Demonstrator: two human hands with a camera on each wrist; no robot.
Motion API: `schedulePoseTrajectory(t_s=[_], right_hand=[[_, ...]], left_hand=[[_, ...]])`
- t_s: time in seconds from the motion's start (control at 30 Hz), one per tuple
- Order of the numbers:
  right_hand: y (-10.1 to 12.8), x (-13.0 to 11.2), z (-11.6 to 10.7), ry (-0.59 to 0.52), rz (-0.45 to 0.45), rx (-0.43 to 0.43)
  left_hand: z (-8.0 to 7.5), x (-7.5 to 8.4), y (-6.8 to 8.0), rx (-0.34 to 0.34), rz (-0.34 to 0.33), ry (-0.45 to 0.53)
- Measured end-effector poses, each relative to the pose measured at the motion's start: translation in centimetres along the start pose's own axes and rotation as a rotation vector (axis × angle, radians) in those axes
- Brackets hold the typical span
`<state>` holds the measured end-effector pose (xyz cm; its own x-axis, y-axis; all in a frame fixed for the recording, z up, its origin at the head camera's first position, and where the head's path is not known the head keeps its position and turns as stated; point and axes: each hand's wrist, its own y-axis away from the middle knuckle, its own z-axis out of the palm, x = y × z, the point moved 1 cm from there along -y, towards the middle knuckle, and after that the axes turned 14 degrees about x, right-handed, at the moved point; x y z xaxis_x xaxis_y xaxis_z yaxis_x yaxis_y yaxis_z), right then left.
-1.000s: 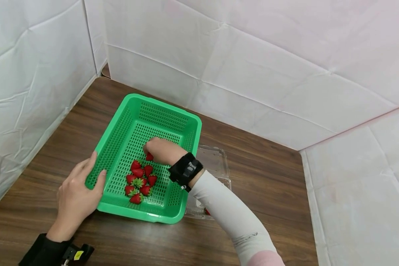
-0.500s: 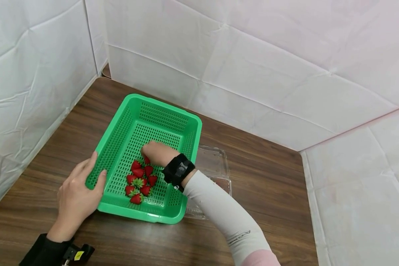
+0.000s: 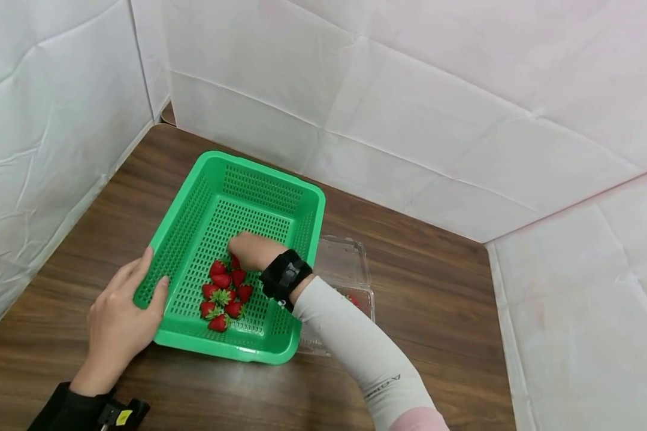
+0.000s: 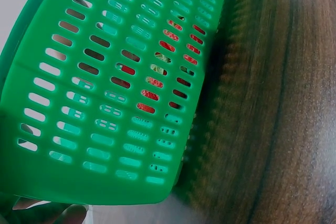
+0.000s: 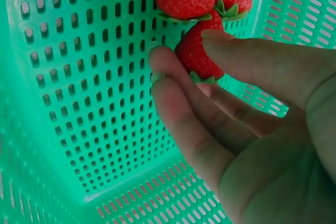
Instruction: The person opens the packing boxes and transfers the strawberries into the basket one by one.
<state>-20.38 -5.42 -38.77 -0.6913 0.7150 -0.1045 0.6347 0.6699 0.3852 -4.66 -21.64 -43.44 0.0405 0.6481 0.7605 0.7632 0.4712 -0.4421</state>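
A green perforated plastic basket (image 3: 264, 170) rests on the wooden table with several strawberries (image 3: 221, 279) grouped on its floor. My left hand (image 3: 120, 317) holds the basket's left side near the front corner, thumb over the inside and fingers at the outer side. In the left wrist view, red berries show through the slots of the basket wall (image 4: 63, 98). Down inside the basket, my right hand (image 3: 256, 250) pinches one strawberry (image 5: 198, 51) between thumb and fingers. That berry touches or nearly touches others above it in the right wrist view; its green leaves point toward the palm.
A clear plastic clamshell box (image 3: 346, 254) lies right of the basket, partly under the right forearm, with some red fruit (image 3: 353, 300) in it. White-sheeted walls (image 3: 404, 137) enclose the back, left and right of the brown table (image 3: 431, 281).
My right hand has moved slightly left and toward the grouped strawberries, bringing its berry beside them. The left hand stays on the basket. More of the clamshell's fruit shows now.
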Motion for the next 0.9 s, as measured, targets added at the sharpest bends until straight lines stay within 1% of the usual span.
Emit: schedulePoseTrajectory(t_s=[0.17, 0.3, 0.73, 0.9], right_hand=[[-0.2, 0.1, 0.5, -0.059, 0.051, -0.014], [-0.2, 0.1, 0.7, -0.092, 0.061, -0.025], [0.4, 0.3, 0.1, -0.099, 0.020, -0.018], [0.8, 0.6, -0.4, -0.104, -0.009, 0.011]], left_hand=[[0.1, -0.1, -0.1, 0.008, 0.013, 0.009], [0.1, -0.1, 0.0, 0.004, 0.010, 0.009], [0.1, 0.0, 0.0, 0.009, 0.010, 0.010], [0.0, 0.0, 0.0, 0.014, 0.009, 0.009]])
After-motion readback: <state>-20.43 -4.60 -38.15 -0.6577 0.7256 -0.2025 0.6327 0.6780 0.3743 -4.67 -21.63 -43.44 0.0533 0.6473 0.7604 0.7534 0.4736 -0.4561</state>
